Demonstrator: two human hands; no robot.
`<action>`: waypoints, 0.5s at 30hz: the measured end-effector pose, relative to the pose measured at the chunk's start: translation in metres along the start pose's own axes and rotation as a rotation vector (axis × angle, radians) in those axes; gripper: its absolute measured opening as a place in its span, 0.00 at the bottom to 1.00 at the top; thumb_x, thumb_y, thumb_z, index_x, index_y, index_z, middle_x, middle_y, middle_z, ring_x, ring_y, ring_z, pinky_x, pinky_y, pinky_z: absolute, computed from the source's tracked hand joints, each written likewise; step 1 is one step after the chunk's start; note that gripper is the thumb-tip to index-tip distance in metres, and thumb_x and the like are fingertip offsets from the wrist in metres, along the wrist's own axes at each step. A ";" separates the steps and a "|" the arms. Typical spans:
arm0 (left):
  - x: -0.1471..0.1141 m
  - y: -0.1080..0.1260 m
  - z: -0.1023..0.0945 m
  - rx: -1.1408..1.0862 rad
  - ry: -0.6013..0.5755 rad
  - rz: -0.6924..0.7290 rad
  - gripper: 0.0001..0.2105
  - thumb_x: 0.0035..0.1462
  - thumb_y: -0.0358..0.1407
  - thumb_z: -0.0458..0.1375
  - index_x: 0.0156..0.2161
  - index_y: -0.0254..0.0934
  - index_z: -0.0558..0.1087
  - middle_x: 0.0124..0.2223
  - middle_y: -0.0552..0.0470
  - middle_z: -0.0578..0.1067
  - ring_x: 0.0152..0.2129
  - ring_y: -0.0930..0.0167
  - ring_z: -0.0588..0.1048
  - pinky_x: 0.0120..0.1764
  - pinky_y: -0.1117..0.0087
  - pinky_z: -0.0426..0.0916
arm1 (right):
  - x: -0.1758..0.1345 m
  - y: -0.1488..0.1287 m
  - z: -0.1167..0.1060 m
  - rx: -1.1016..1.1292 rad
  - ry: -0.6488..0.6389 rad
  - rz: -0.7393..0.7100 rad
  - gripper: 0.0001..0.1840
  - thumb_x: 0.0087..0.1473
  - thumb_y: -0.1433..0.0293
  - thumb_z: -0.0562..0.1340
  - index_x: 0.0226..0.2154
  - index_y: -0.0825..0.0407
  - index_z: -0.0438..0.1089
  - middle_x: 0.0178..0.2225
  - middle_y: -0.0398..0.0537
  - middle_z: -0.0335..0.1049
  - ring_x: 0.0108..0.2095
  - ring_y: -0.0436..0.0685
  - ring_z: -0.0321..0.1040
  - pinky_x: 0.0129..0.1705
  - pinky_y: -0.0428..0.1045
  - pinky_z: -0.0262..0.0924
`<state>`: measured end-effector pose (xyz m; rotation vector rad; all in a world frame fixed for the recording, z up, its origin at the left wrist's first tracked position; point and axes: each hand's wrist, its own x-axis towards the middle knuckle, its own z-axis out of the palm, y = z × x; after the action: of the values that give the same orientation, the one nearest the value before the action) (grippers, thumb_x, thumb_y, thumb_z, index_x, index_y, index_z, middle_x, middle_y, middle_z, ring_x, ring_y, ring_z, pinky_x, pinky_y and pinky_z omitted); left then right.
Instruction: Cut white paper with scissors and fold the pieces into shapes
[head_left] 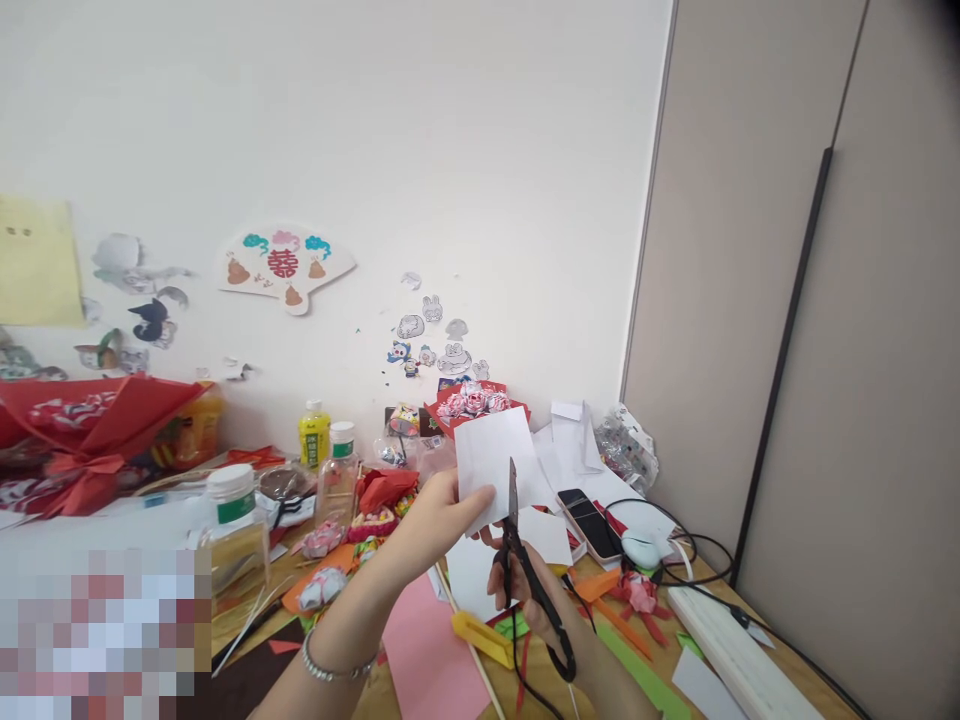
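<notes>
L hand [439, 520] sits left of the cut, arm w/ a bracelet [334, 668] coming up from bottom centre. Thumb and fingers are pressed together on the lower-left edge of the white paper sheet [491, 460], pinching it and holding it up off the table, roughly facing the camera, tilted a bit. Sheet spreads up and to the right from that pinch; top and right edges hang free in the air.

Just right of the pinch: black scissors [529, 570]. Long axis runs from handles low-right, up and slightly left, to the tip. Blades look nearly closed, tip standing up into the sheet's bottom edge, about mid-width. So the cut line lies close beside the L fingertips, heading upward toward the top edge.

R hand [540, 615] is below and right of the sheet, fingers curled shut through and around the scissor handles; partly hidden behind them, so exact finger placement is unclear. R hand is nearer the blades; L nearer the paper.

Room: open air above and right of the sheet. Below the grip it's crowded: pink paper [431, 650], yellow piece [484, 638], more white sheets. Further right, a phone [592, 522], black cable [694, 545], then the table edge [810, 665] near the wall panel.
</notes>
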<state>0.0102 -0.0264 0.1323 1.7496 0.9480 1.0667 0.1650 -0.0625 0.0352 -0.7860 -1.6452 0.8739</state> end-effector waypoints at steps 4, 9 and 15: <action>0.000 -0.002 -0.001 0.011 -0.010 0.011 0.09 0.50 0.38 0.54 0.26 0.34 0.71 0.21 0.52 0.76 0.19 0.68 0.76 0.21 0.74 0.66 | -0.001 -0.005 0.005 0.117 -0.048 0.001 0.29 0.48 0.46 0.54 0.45 0.47 0.62 0.31 0.48 0.65 0.30 0.57 0.63 0.36 0.54 0.61; 0.000 -0.001 -0.002 0.037 -0.003 0.024 0.11 0.50 0.39 0.54 0.25 0.33 0.71 0.19 0.51 0.75 0.18 0.68 0.75 0.21 0.74 0.65 | 0.000 -0.005 0.004 0.106 -0.011 0.036 0.26 0.47 0.48 0.58 0.42 0.48 0.64 0.28 0.45 0.62 0.29 0.54 0.61 0.33 0.49 0.59; 0.000 0.001 -0.003 0.068 0.009 0.040 0.11 0.50 0.40 0.54 0.24 0.34 0.69 0.19 0.50 0.75 0.18 0.68 0.74 0.19 0.75 0.63 | 0.009 0.017 0.007 0.246 -0.005 0.059 0.35 0.36 0.42 0.61 0.39 0.52 0.65 0.20 0.39 0.58 0.18 0.47 0.51 0.20 0.44 0.48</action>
<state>0.0080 -0.0255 0.1336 1.8280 0.9684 1.0797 0.1577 -0.0472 0.0236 -0.6636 -1.4899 1.0966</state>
